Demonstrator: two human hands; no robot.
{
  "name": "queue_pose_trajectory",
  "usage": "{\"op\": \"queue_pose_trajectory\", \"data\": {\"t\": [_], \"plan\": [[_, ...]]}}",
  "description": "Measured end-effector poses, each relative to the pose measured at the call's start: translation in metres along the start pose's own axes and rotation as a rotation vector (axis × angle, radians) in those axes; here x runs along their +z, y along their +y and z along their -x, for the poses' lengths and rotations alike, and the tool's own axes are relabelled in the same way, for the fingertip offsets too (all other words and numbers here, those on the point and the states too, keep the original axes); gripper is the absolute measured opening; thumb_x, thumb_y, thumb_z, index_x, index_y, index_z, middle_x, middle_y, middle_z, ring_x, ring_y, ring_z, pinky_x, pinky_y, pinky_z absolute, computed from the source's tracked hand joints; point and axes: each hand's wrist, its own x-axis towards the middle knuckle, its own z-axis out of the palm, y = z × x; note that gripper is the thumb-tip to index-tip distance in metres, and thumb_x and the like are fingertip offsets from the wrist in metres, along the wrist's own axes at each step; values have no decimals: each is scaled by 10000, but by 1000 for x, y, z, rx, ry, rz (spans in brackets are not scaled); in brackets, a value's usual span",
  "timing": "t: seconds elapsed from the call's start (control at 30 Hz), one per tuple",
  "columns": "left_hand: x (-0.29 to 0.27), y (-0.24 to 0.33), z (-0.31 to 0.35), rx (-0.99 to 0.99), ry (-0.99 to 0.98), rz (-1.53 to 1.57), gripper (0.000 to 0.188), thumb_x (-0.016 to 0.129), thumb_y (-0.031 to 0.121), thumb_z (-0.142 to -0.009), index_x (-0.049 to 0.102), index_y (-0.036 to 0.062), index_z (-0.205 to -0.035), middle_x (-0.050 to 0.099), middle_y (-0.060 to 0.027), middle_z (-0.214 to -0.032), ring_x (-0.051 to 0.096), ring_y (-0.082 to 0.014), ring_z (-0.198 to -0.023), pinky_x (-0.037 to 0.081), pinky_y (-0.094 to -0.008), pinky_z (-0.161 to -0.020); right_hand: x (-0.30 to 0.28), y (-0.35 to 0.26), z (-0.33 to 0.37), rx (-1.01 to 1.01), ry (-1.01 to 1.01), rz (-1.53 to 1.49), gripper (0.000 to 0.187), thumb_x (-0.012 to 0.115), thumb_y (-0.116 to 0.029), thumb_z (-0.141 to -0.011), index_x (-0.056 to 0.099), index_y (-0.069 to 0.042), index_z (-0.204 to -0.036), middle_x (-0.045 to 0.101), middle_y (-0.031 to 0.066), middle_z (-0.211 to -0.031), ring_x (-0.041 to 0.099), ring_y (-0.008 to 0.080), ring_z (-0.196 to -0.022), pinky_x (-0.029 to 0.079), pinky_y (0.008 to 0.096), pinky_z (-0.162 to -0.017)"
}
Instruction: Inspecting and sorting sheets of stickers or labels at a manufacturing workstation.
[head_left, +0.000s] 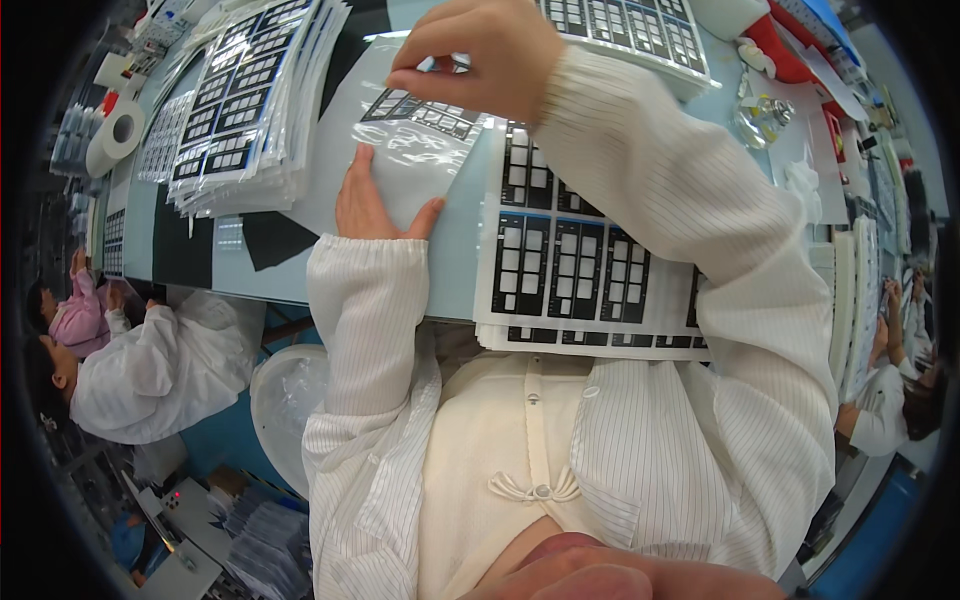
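Note:
My left hand [380, 205] lies flat on a glossy clear film [425, 165] over a white sheet [330, 180], its fingers stretched out and the thumb apart. Black-and-white printed panels [425, 112] show at the film's far part. Above them hangs my right hand [495, 55], thumb and fingers pinched together; what sits between the fingertips is too small to make out. Under my right forearm rests a stack of printed sheets [575, 265] with black panels and white squares, near the table's front edge.
A tall stack of printed sheets in clear film [235, 110] stands at the left, beside a white tape roll [115, 140]. Another printed stack [640, 40] lies at the far right, near a clear bottle [765, 120]. Co-workers in white [165, 365] sit at the left and right.

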Motion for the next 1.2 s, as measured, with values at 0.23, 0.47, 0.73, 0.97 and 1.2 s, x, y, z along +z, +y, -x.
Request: {"op": "queue_pose_trajectory", "data": {"t": [0.23, 0.47, 0.73, 0.97, 1.2], "plan": [[7, -13, 1, 198, 124, 8, 579, 675, 216, -760, 438, 30, -1254, 415, -140, -1321, 325, -327, -1265, 258, -436, -1038, -139, -71, 83, -83, -69, 201, 128, 709, -9, -658, 631, 9, -759, 647, 102, -745, 572, 184, -569, 418, 276, -488], [-26, 30, 9, 182, 17, 272, 302, 660, 108, -759, 600, 33, -1046, 574, -93, -1138, 441, -288, -1167, 341, -400, -978, -168, -118, 172, 29, -256, 559, 116, 691, -23, -672, 595, 33, -708, 629, 138, -754, 523, 146, -542, 333, 235, -440], [-22, 63, 11, 212, -169, 389, 446, 684, 241, -758, 579, 10, -1124, 605, -136, -1008, 546, -252, -984, 415, -364, -879, -136, -115, 203, -120, -232, 661, 146, 590, 28, -655, 522, -9, -531, 622, 142, -715, 457, 123, -535, 298, 199, -430], [-7, 54, 19, 1, -313, 552, 458, 621, 194, -837, 497, -17, -1225, 565, -133, -1151, 491, -218, -1119, 365, -346, -959, -126, -121, 205, -61, -281, 605, 106, 605, -61, -619, 541, 5, -565, 620, 152, -731, 479, 144, -561, 344, 210, -466], [-6, 50, 21, -32, -297, 604, 440, 621, 148, -833, 499, -29, -1216, 563, -128, -1156, 490, -219, -1125, 346, -349, -975, -121, -120, 213, 55, -254, 529, 110, 633, -57, -683, 588, 13, -611, 623, 151, -736, 488, 145, -562, 332, 212, -461]]}}
